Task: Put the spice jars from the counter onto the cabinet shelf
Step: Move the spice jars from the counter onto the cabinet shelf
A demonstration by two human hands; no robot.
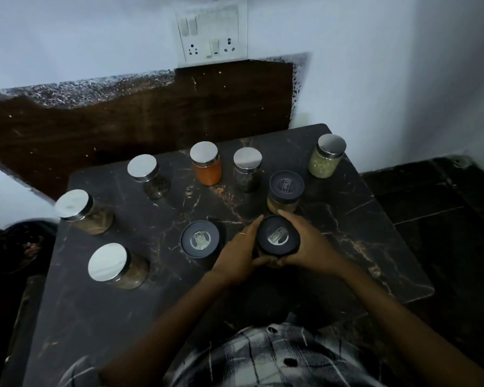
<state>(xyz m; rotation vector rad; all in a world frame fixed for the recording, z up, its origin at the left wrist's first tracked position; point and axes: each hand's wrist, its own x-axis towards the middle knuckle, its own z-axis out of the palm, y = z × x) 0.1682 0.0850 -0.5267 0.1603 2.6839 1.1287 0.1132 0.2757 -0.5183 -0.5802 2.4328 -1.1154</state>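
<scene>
Several spice jars stand on a dark marble counter (347, 233). Both my hands wrap around a black-lidded jar (277, 236) near the front middle: my left hand (239, 254) on its left side, my right hand (308, 244) on its right. Another black-lidded jar (199, 239) sits just left of it, and a third (285, 191) just behind. Silver-lidded jars ring the back and left: an orange one (207, 166), a dark one (247, 169), a pale green one (327, 159), and others (148, 174), (80, 210), (115, 265). No cabinet shelf is in view.
A white wall with a switch and socket plate (211, 32) rises behind the counter. A dark brown panel (151, 121) stands at the back left. Dark floor tiles (444, 219) lie to the right of the counter's edge.
</scene>
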